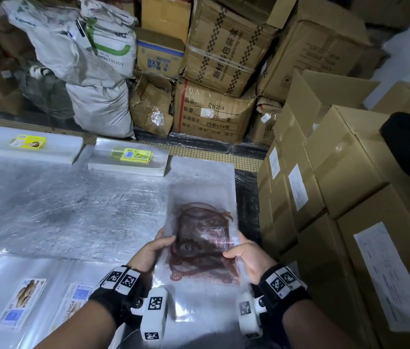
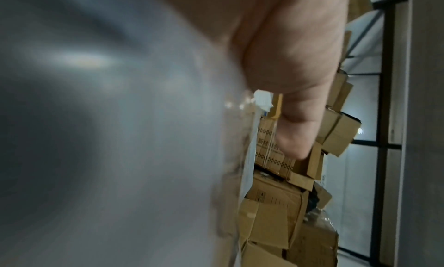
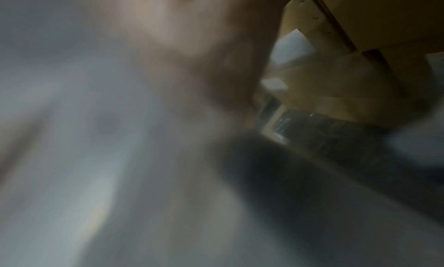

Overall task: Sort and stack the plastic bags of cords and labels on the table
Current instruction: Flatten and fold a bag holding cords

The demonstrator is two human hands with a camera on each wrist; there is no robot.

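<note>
Clear plastic fills the near ground: the bag of dark red cords [image 1: 202, 245] is held up between both hands, above the near right part of the metal table [image 1: 60, 212]. The left hand [image 1: 152, 250] pinches its left edge, thumb on top; the right hand [image 1: 248, 258] pinches the right edge likewise. Both grips are closed on the film, roughly level with each other. The bag's long axis runs away from the person, its far end flat on or just over the tabletop; which, I cannot tell. The right wrist view is too blurred to add anything.

Near left, flat bags with printed labels [image 1: 22, 301] lie overlapping on the table. Bare metal lies between them and the far edge.

At the far edge stand two neat stacks of clear bags, the right stack [image 1: 128, 159] topped by a yellow label, the left stack [image 1: 26, 147] by another. Both lie forward and left of the held bag; the left hand is the nearer.

Judgement: the bag wants carrying forward-left, long axis kept as is. Nothing stands in that path. Cartons [image 1: 345, 172] crowd the right side, and sacks [image 1: 93, 71] stand beyond the table.
</note>
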